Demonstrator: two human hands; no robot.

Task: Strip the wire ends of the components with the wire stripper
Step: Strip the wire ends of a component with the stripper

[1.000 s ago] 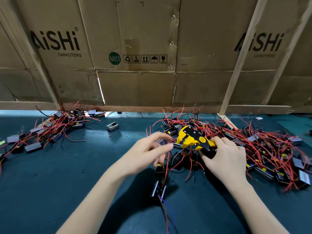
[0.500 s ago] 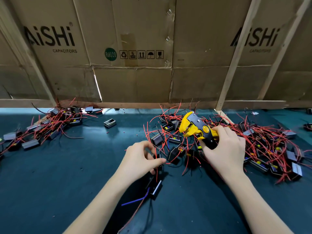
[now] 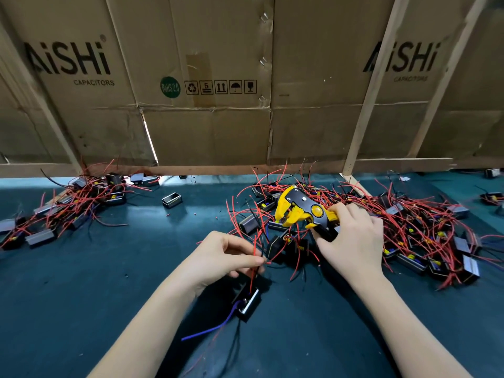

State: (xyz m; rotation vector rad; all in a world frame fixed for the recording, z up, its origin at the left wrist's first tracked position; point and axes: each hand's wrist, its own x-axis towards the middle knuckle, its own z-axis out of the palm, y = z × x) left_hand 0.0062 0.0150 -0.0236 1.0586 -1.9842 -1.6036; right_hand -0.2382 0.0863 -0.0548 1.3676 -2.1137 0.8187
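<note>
While the right hand curls around the handles of the yellow and black wire stripper, the tool's head points left and hangs over the big pile of components with red wires on the right side of the dark green table. Its jaws look slightly parted, with nothing visibly between them. The left hand sits nearer the person, thumb and fingertips pinched on a red wire that rises from a small black component. That component hangs just below the hand, tilted, with a blue wire trailing down and to the left from it. A gap separates the pinched wire from the stripper's head. A second, smaller pile of components lies at the far left of the table, and a single small open case sits between the two piles. Flattened cardboard boxes printed with a capacitor brand, braced by wooden slats, form a wall behind the table.
</note>
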